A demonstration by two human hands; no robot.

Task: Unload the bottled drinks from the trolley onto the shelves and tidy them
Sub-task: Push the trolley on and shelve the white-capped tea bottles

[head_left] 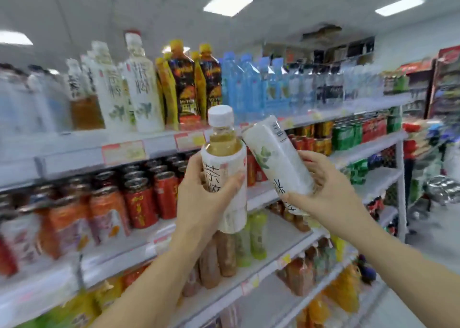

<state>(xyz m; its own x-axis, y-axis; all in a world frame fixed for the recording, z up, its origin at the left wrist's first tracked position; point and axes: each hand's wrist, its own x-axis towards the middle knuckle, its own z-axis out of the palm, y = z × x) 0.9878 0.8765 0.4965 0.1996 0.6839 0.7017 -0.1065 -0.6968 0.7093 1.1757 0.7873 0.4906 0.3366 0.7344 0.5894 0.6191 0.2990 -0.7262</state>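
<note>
Head view: drinks shelves span 9 to 3 o'clock, matching white-labelled bottles standing on the top one at 11 o'clock. At centre the left hand curls round an upright tea bottle, white-capped, amber above its label. At its 3 o'clock the right hand grips a second tea bottle, tilted toward 11 o'clock, upper end just beside the first's neck.

Left hand and right hand raised, fingers curled.
</note>
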